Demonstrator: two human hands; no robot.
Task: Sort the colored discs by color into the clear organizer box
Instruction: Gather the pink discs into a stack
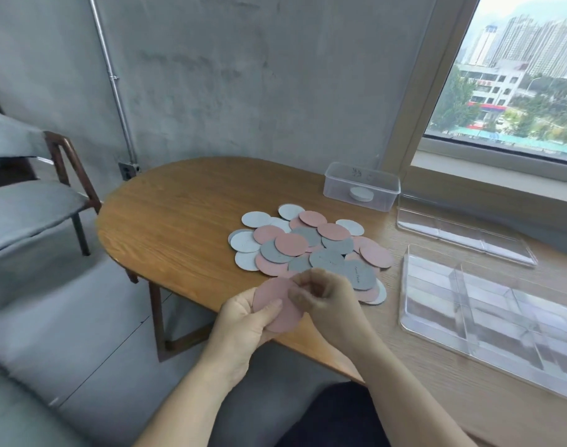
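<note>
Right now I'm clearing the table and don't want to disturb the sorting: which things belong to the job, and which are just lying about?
Job: pink disc in the left hand, right hand at its edge; pile of pink, grey and white discs; clear organizer box.
Lying about: small lidded container; flat clear lid; chair.

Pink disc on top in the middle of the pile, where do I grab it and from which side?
Probably pinch the top pink disc at its near-left rim, coming from your side. It lies flat and uncovered, and that rim sits raised on the grey disc, leaving a lip for a fingertip.
</note>
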